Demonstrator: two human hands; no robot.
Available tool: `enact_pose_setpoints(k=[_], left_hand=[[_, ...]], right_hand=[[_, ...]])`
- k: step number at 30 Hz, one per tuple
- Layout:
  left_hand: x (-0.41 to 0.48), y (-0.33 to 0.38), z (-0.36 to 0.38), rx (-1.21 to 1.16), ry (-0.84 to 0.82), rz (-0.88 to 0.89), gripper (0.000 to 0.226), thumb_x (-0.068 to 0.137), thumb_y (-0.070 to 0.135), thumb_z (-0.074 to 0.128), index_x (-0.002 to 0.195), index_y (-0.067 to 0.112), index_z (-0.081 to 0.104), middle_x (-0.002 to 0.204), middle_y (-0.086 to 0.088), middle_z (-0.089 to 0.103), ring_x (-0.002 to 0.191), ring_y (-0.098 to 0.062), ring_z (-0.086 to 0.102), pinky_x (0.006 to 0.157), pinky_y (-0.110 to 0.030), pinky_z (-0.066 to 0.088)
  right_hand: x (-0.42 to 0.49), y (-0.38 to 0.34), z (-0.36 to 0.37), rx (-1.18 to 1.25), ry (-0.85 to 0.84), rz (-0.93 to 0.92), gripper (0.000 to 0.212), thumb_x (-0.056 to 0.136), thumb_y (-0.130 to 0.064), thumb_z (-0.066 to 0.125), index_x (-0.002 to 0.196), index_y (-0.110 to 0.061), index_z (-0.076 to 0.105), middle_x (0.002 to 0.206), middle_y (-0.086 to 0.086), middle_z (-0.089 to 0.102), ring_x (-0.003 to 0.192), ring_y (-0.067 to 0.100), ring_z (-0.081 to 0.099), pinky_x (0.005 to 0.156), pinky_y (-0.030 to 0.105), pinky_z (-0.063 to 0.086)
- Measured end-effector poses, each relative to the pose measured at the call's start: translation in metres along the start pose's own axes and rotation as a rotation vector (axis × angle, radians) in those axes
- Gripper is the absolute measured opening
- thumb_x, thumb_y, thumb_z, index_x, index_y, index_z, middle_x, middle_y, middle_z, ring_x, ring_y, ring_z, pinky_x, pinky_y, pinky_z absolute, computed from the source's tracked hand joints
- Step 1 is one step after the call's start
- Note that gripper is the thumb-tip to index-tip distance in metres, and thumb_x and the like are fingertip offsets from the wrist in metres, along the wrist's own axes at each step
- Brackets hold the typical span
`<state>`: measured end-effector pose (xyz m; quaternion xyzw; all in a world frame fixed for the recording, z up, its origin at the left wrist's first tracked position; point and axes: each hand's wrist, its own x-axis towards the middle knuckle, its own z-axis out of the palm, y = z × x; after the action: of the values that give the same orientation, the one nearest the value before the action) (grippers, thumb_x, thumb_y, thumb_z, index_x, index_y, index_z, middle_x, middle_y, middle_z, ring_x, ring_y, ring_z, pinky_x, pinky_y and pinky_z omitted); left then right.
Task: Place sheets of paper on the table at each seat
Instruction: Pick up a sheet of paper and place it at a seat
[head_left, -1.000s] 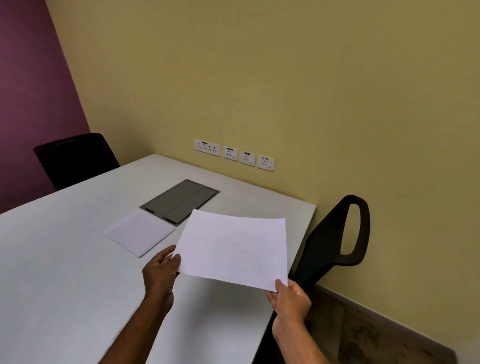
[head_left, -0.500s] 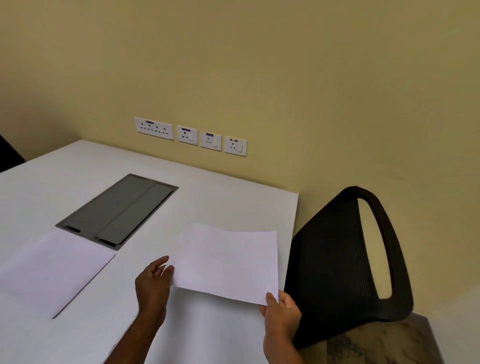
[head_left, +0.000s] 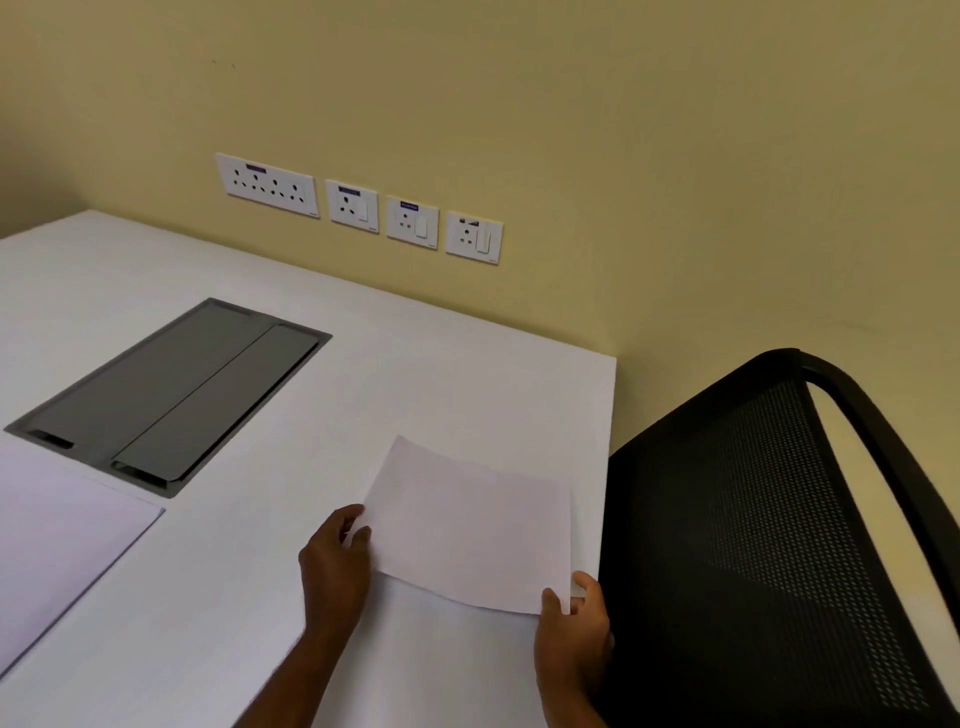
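A white sheet of paper (head_left: 472, 525) hovers just over the white table (head_left: 426, 374), close to the table's right edge and in front of a black mesh chair (head_left: 769, 525). My left hand (head_left: 335, 571) pinches the sheet's near left corner. My right hand (head_left: 571, 623) grips its near right corner with the thumb on top. Another white sheet (head_left: 57, 545) lies flat on the table at the far left, partly cut off by the frame.
A grey cable-access panel (head_left: 171, 395) is set flush in the table's middle. Several white wall sockets (head_left: 358, 208) sit on the yellow wall behind. The table's right edge runs beside the chair's backrest.
The view has swung right and closer, so the dark chair at the far left is gone. The held sheet has come down towards the table near its right edge.
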<state>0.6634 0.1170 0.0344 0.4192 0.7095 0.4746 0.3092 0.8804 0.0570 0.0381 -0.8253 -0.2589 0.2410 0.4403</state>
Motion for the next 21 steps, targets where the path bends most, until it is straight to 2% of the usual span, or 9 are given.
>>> enact_pose_setpoints(k=[6,11,13,16,18,21], left_hand=[[0.015,-0.013,0.008,0.092,-0.070,0.021,0.032,0.089,-0.003,0.060,0.119,0.005,0.067,0.117,-0.011,0.069,0.104,-0.025,0.063,0.090,-0.032,0.047],[0.019,-0.025,0.011,0.117,-0.107,0.030,0.032,0.089,-0.005,0.060,0.118,0.005,0.066,0.117,-0.011,0.068,0.109,-0.030,0.063,0.093,-0.047,0.053],[0.018,-0.027,0.012,0.156,-0.113,0.074,0.033,0.088,-0.007,0.060,0.117,0.005,0.066,0.119,-0.010,0.067,0.114,-0.030,0.061,0.099,-0.047,0.049],[0.019,-0.033,0.015,0.335,-0.139,0.200,0.036,0.088,-0.008,0.058,0.121,0.005,0.066,0.137,-0.015,0.057,0.131,-0.034,0.048,0.111,-0.045,0.038],[0.021,-0.035,0.016,0.435,-0.183,0.255,0.041,0.091,-0.008,0.051,0.127,0.007,0.064,0.149,-0.014,0.048,0.139,-0.034,0.041,0.117,-0.046,0.032],[0.020,-0.037,0.016,0.513,-0.289,0.301,0.053,0.093,-0.010,0.040,0.137,0.012,0.057,0.155,-0.007,0.043,0.146,-0.028,0.033,0.122,-0.039,0.024]], right_hand=[[0.004,0.005,0.010,-0.251,-0.049,-0.042,0.048,0.093,-0.018,0.067,0.138,-0.013,0.051,0.117,0.019,0.069,0.104,0.040,0.066,0.085,0.047,0.055],[0.010,0.016,0.014,-0.316,-0.050,-0.051,0.051,0.092,-0.020,0.067,0.139,-0.016,0.050,0.119,0.016,0.070,0.107,0.039,0.065,0.088,0.048,0.055],[0.011,0.020,0.015,-0.370,-0.044,-0.082,0.053,0.091,-0.021,0.068,0.140,-0.017,0.049,0.126,0.014,0.066,0.113,0.037,0.062,0.089,0.049,0.053],[0.013,0.024,0.016,-0.529,-0.006,-0.231,0.059,0.082,-0.019,0.076,0.137,-0.016,0.054,0.133,0.013,0.057,0.121,0.034,0.053,0.089,0.050,0.051],[0.017,0.026,0.015,-0.673,-0.028,-0.383,0.064,0.073,-0.015,0.083,0.133,-0.015,0.060,0.137,0.014,0.058,0.124,0.036,0.053,0.091,0.052,0.050],[0.021,0.030,0.015,-0.768,-0.069,-0.595,0.052,0.062,0.001,0.088,0.112,-0.006,0.074,0.120,0.016,0.071,0.111,0.039,0.067,0.083,0.056,0.054]])
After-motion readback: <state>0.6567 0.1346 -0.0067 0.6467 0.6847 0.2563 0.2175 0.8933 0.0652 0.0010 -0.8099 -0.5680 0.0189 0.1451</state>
